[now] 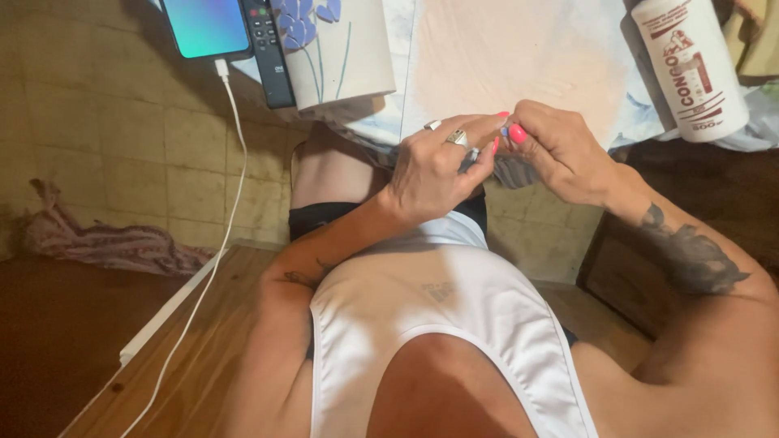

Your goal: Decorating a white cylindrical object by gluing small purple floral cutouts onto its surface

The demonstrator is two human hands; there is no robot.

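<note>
My left hand (434,166) and my right hand (560,150) meet in front of me at the near edge of a table covered with a pale cloth (503,57). The fingers of both are curled together, with bright pink nails showing and rings on the left hand. A small bluish-grey thing (510,169) sits between the fingertips, mostly hidden, so I cannot tell what it is or which hand holds it. My forearms are tattooed.
A white bottle (690,65) with red print lies at the table's right. At the upper left are a lit phone (204,26) on a white charging cable (227,162), a black remote (268,53) and a white flowered box (341,49). A crumpled rag (97,239) lies on the tiled floor.
</note>
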